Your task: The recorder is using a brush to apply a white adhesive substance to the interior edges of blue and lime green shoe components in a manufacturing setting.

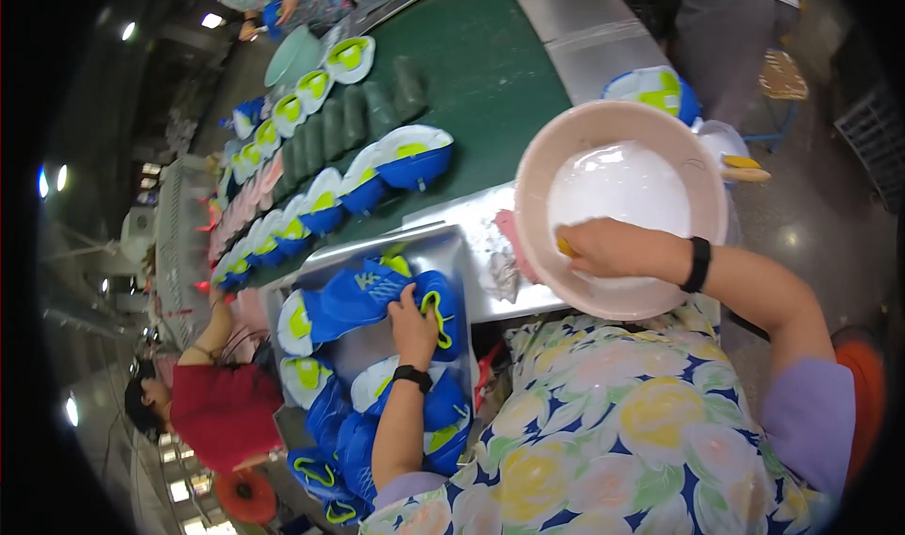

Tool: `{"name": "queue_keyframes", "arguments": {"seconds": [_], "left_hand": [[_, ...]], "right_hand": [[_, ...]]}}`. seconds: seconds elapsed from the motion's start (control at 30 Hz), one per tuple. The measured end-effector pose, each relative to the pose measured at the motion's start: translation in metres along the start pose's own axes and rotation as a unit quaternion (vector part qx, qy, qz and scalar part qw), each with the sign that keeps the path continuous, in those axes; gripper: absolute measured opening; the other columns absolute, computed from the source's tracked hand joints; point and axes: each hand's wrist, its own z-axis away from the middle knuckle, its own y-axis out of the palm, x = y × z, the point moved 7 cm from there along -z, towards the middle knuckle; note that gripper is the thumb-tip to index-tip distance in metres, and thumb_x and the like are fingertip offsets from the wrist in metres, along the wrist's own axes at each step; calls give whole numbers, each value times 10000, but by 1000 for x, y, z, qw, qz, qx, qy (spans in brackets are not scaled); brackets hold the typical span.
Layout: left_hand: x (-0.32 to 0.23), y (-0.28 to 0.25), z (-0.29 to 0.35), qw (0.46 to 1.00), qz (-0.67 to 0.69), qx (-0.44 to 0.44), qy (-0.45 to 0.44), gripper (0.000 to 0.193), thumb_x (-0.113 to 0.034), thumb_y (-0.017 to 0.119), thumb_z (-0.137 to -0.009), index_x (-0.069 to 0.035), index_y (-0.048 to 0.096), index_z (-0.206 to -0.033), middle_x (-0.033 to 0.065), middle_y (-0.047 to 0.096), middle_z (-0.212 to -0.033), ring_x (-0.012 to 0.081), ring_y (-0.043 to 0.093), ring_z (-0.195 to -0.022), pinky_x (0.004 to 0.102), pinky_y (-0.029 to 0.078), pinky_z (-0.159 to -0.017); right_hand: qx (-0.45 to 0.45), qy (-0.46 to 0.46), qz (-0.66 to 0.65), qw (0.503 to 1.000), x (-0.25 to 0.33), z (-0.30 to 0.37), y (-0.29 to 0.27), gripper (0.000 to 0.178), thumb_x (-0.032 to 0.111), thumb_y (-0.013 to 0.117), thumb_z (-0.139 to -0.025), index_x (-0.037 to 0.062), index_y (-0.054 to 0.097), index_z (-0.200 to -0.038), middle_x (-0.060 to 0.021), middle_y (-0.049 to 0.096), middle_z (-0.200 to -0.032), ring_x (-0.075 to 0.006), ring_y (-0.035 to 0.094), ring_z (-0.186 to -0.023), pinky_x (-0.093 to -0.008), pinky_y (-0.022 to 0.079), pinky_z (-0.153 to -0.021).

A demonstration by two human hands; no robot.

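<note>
While your right hand (613, 247) reaches into the pale pink basin (534, 186) at 2 o'clock from the centre of your view, its fingertips pinch a small yellow piece (565, 246) over the basin's 9 o'clock side, beside the glossy white contents (650, 196). Your left hand (414, 328) is at 7 o'clock, its fingers resting at the edge of a blue shoe upper (349, 301) in the metal tray (362, 354); you cannot tell from this view whether they grasp it. Just at that hand's 2 o'clock lies another blue upper with a lime-edged opening (436, 313), and more pile up below, toward 7 o'clock. Between tray and basin you have a pink strip (515, 243) on the metal surface. At 12 o'clock stretches the green belt (490, 54), with blue-and-white shoes (413, 163) lined up toward 10 o'clock. A co-worker in a red top (222, 412) is at 8 o'clock.
</note>
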Motion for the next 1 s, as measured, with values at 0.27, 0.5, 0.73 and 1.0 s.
{"name": "queue_keyframes", "arguments": {"seconds": [0.27,0.5,0.73,1.0], "left_hand": [[12,-51,2,985,55,36,162,360,-166,635,-896,-118,570,-1247,177,628,-1090,358,630,-1038,443,531,-870],[7,-57,-52,744,654,138,-10,409,-214,596,-967,-92,538,-1353,107,624,-1257,268,630,-1128,408,516,-982],[-116,-15,-63,722,642,248,72,413,-224,585,-977,-88,530,-1363,102,618,-1272,262,626,-1140,407,511,-992],[-178,0,-63,702,650,274,100,418,-236,572,-988,-84,520,-1374,97,612,-1290,254,620,-1153,406,506,-1002]], "right_hand": [[-150,2,-7,989,3,57,-84,193,85,705,-849,11,552,-942,-217,653,-816,-429,647,-826,-472,496,-741],[-224,12,-61,973,-19,62,-131,192,115,706,-867,22,565,-959,-139,644,-789,-310,647,-734,-377,487,-703],[-284,-151,-167,932,45,51,-179,195,154,713,-887,47,596,-1001,-114,688,-896,-270,688,-847,-328,518,-779],[-364,-3,-169,916,8,70,-170,283,206,744,-854,-15,582,-923,-167,680,-792,-283,676,-704,-357,511,-645]]}}
